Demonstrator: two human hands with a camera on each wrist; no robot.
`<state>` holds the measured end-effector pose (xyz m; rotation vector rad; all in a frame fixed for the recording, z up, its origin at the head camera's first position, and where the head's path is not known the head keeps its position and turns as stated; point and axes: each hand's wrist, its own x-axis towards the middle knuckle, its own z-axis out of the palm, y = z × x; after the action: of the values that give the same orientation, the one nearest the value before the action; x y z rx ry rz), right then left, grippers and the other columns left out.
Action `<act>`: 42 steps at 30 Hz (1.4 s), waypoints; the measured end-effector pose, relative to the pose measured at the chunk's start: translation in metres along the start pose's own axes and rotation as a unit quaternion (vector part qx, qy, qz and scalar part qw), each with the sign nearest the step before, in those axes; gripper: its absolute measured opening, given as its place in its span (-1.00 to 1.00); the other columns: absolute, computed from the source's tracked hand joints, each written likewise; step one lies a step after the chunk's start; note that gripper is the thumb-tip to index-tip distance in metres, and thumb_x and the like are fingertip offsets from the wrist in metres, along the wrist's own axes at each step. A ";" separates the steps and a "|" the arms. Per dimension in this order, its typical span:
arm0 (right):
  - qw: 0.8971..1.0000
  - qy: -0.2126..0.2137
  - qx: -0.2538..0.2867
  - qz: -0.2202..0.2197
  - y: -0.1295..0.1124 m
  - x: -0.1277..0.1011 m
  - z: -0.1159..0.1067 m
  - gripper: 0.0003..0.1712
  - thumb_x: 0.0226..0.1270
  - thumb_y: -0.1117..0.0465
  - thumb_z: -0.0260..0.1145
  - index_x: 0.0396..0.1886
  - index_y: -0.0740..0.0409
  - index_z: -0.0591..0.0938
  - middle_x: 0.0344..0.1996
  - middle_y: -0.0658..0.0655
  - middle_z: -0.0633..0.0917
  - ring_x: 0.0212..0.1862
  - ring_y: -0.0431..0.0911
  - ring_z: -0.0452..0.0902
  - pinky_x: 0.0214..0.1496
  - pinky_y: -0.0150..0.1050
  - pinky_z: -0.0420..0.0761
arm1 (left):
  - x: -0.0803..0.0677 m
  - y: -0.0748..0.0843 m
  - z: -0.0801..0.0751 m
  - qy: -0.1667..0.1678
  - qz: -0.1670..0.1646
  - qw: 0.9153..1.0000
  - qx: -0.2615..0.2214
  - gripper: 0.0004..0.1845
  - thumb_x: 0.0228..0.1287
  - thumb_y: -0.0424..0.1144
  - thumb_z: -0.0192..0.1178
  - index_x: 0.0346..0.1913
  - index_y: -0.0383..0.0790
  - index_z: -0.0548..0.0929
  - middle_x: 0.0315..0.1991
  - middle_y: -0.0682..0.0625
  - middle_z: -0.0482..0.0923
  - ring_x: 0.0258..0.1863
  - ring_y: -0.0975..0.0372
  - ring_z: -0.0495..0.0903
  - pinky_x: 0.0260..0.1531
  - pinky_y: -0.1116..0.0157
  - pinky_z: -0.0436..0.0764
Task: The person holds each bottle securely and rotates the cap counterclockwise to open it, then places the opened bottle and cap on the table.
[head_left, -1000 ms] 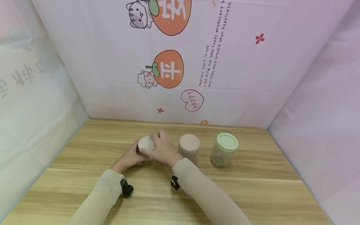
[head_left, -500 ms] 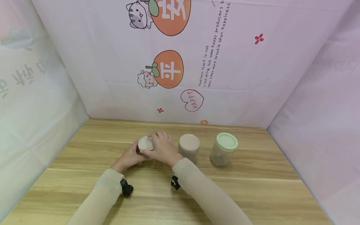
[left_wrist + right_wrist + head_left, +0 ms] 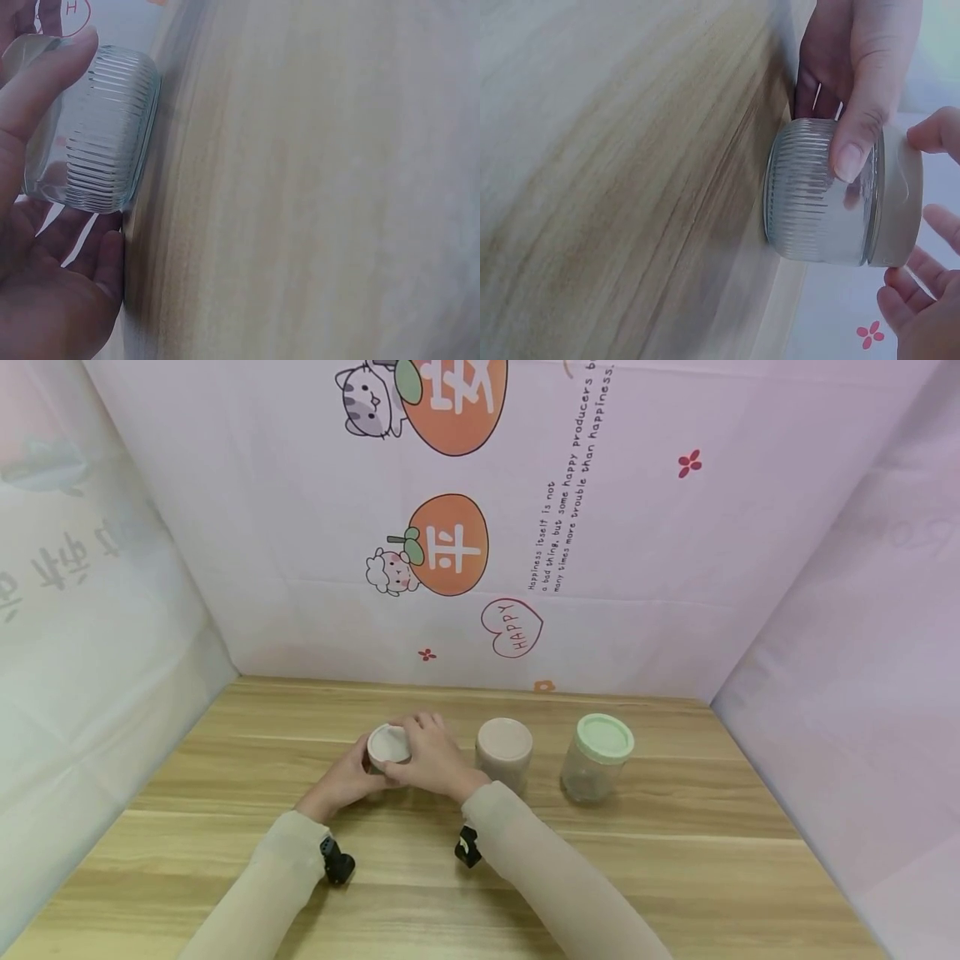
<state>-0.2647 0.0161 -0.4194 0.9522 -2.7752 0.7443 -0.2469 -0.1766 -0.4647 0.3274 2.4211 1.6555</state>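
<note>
I see a light wooden table [image 3: 675, 868]. Three ribbed glass jars stand on it in a row: a white-lidded jar [image 3: 388, 745], a pink-lidded jar [image 3: 504, 752] and a green-lidded jar [image 3: 597, 767], which looks empty.

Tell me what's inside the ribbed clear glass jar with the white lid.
The ribbed clear glass jar looks empty through its wall; left hand fingers and white lid hide part.

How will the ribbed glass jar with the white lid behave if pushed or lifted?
The ribbed glass jar looks rigid and breakable. It looks squat, so probably slides rather than tips. Ribs should aid grip. It seems empty, so likely light. The left hand grips its body.
</note>
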 end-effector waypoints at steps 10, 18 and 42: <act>0.996 -0.036 0.076 -0.032 0.002 -0.001 -0.003 -0.19 0.20 0.13 0.40 0.46 0.14 0.37 0.44 0.16 0.34 0.39 0.01 0.30 0.33 -0.13 0.43 | -0.001 -0.001 -0.002 -0.003 0.004 1.000 -0.006 0.01 0.21 -0.12 0.47 0.55 -0.25 0.05 0.46 -0.25 0.18 0.45 -0.12 0.15 0.40 -0.14 0.17; 0.995 -0.068 0.070 -0.030 0.001 -0.001 -0.004 -0.09 0.20 0.02 0.36 0.55 0.02 0.27 0.55 0.05 0.15 0.56 0.06 -0.05 0.51 0.18 0.03 | 0.001 -0.003 -0.003 -0.005 0.011 1.000 0.008 0.03 0.23 -0.11 0.46 0.57 -0.27 0.01 0.46 -0.28 0.17 0.45 -0.14 0.16 0.40 -0.15 0.16; 0.992 0.035 -0.108 0.061 -0.012 -0.006 -0.004 -0.06 0.16 -0.54 0.23 0.30 0.02 0.53 -0.03 0.07 0.50 -0.03 -0.09 0.41 -0.01 -0.08 0.39 | 0.001 -0.003 -0.001 -0.002 0.010 1.000 -0.006 -0.04 0.23 -0.11 0.45 0.54 -0.23 0.09 0.41 -0.24 0.25 0.35 -0.10 0.29 0.30 -0.15 0.32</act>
<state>-0.2534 0.0132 -0.4124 0.7098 -2.7990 0.4676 -0.2482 -0.1781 -0.4670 0.3541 2.4120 1.6745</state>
